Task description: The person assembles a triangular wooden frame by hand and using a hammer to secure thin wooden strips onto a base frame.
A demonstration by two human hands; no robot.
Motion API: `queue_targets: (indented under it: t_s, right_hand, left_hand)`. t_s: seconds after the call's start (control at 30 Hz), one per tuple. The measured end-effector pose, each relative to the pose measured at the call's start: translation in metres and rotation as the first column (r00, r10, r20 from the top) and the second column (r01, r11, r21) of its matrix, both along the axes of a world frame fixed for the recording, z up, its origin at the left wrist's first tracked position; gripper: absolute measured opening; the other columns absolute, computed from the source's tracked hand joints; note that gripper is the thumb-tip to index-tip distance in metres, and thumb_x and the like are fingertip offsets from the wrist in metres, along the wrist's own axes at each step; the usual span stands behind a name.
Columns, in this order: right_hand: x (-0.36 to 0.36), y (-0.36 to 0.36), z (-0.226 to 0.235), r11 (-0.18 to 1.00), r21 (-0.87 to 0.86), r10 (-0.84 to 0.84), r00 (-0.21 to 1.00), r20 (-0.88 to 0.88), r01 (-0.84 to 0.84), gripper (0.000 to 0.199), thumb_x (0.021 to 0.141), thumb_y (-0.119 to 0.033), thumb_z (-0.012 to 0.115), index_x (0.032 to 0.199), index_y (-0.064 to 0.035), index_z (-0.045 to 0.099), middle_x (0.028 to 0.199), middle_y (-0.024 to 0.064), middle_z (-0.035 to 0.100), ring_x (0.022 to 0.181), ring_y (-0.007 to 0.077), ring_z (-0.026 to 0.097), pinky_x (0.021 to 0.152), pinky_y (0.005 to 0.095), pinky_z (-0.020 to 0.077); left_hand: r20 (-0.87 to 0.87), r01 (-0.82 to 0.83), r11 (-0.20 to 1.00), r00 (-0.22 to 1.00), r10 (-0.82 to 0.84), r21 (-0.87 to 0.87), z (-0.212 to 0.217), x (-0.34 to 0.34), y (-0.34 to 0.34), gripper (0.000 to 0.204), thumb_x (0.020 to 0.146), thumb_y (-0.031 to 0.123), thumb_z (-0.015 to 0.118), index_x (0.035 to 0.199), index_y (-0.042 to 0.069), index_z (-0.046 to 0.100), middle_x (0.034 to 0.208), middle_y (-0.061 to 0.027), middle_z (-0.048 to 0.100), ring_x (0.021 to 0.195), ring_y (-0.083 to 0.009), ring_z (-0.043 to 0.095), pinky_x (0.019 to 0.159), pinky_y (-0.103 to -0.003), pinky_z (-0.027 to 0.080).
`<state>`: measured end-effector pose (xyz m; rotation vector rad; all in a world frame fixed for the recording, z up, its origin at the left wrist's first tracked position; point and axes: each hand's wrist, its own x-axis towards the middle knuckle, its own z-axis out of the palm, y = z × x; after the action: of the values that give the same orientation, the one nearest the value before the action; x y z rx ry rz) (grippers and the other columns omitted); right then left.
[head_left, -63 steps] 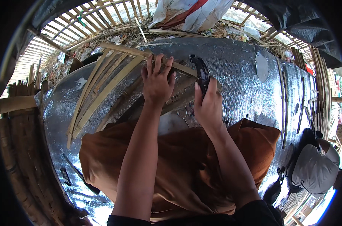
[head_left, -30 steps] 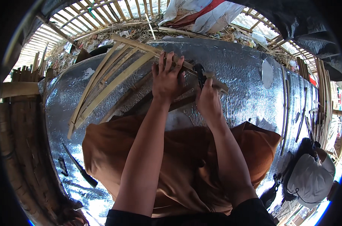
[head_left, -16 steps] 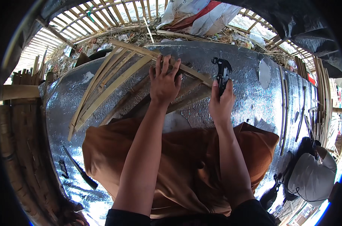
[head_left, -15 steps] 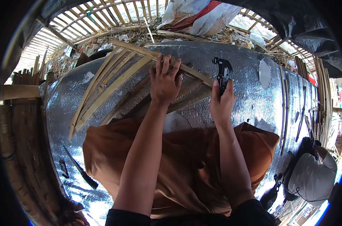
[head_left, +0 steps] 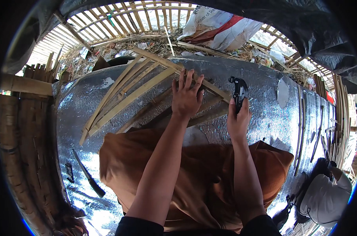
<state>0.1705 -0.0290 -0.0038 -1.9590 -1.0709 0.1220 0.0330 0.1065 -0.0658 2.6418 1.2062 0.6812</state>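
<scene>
My left hand (head_left: 187, 96) lies with its fingers spread over a long bamboo strip (head_left: 215, 89), which slants across the ends of several other bamboo strips (head_left: 131, 101). These fan out toward the lower left on a silver foil-faced mat. To the right, my right hand (head_left: 239, 119) is closed around the grip of a small black claw hammer (head_left: 238, 87). The hammer's head points away from me, just beyond the strip's right end. Brown cloth (head_left: 147, 165) covers my lap beneath both forearms.
A long blade with a black handle (head_left: 92, 184) and a small black object (head_left: 70, 172) lie on the mat (head_left: 74, 118) at left. Bamboo poles (head_left: 13, 157) line the left edge. Thin sticks (head_left: 301, 129) and a grey cloth item (head_left: 322, 200) are at right; a white sack (head_left: 221, 29) is behind.
The whole view has shifted, so everything appears lower and mostly farther right. My left hand stays on the bamboo strip and my right hand keeps hold of the hammer.
</scene>
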Motion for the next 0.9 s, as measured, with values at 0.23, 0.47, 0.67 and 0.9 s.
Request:
queue_targets:
  t_s: [0.23, 0.47, 0.67, 0.9]
  right_hand:
    - [-0.0002, 0.0015, -0.0037, 1.000, 0.013, 0.014, 1.000, 0.026, -0.015, 0.018, 0.101, -0.014, 0.061, 0.100, 0.0022, 0.052, 0.073, 0.0242, 0.064, 0.067, 0.0469, 0.067, 0.057, 0.0496, 0.0477]
    - [-0.0033, 0.0021, -0.0005, 1.000, -0.024, 0.013, 0.999, -0.043, -0.014, 0.018, 0.101, -0.013, 0.061, 0.100, 0.0023, 0.051, 0.076, 0.0253, 0.063, 0.069, 0.0483, 0.067, 0.058, 0.0509, 0.0471]
    - [-0.0046, 0.0022, -0.0010, 1.000, -0.015, 0.023, 0.999, -0.034, -0.024, 0.017, 0.101, -0.012, 0.061, 0.100, 0.0029, 0.051, 0.077, 0.0257, 0.063, 0.070, 0.0487, 0.066, 0.059, 0.0506, 0.0473]
    - [-0.0029, 0.0029, -0.0045, 0.999, -0.015, 0.041, 0.997, -0.066, -0.042, 0.018, 0.101, -0.012, 0.061, 0.102, 0.0040, 0.052, 0.077, 0.0256, 0.063, 0.069, 0.0483, 0.065, 0.060, 0.0511, 0.0463]
  left_hand:
    - [0.006, 0.006, 1.000, 1.000, -0.006, 0.005, 0.0022, 0.0009, -0.0003, 0.054, 0.095, 0.032, 0.065, 0.148, 0.024, 0.054, 0.159, -0.0114, 0.037, 0.152, -0.0389, 0.028, 0.115, -0.063, 0.031]
    - [-0.006, 0.002, 1.000, 1.000, -0.002, 0.000, 0.0017, 0.0002, -0.0003, 0.055, 0.095, 0.032, 0.065, 0.148, 0.024, 0.053, 0.159, -0.0112, 0.037, 0.152, -0.0388, 0.029, 0.115, -0.063, 0.032]
    - [-0.007, 0.003, 1.000, 1.000, -0.003, 0.001, 0.0022, 0.0005, -0.0001, 0.055, 0.095, 0.032, 0.065, 0.149, 0.024, 0.053, 0.160, -0.0111, 0.036, 0.152, -0.0386, 0.029, 0.115, -0.063, 0.032]
    - [-0.019, -0.007, 1.000, 1.000, 0.007, 0.001, 0.0024, 0.0010, 0.0008, 0.056, 0.095, 0.033, 0.066, 0.149, 0.025, 0.053, 0.160, -0.0106, 0.036, 0.152, -0.0378, 0.028, 0.115, -0.063, 0.032]
